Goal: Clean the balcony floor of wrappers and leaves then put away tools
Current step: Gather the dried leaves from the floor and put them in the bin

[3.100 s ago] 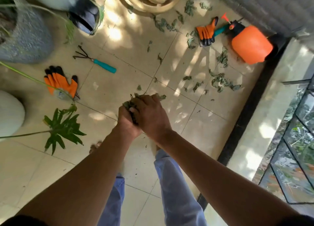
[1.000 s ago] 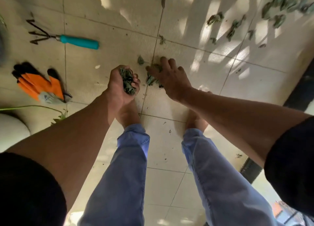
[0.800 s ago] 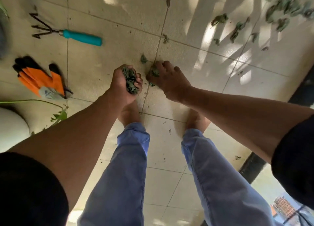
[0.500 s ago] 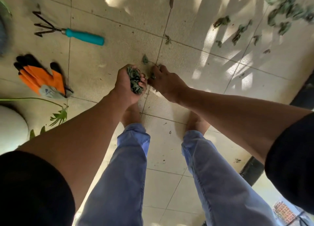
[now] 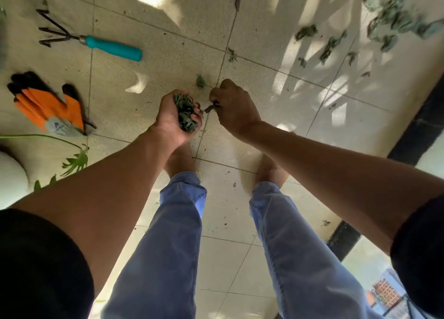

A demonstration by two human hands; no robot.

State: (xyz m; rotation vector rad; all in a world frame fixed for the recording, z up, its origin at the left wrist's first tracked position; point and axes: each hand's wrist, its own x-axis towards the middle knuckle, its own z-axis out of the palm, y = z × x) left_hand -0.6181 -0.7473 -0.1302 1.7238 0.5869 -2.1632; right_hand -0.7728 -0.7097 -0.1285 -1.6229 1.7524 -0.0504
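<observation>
Now left grip [image 5: 174,117] clutches leaves [image 5: 186,113]; right grip [image 5: 234,108] pinches a scrap [image 5: 209,107] just beside.

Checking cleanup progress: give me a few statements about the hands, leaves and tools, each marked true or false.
1. The left hand holds a bunch of leaves. True.
2. The right hand lies flat and open on the floor. False: its fingers pinch a leaf scrap.
3. The rake is in a hand. False: it lies on the floor.
4. Loose leaves lie at upper right. True.
5. The glove is worn. False: it lies on the floor.
</observation>
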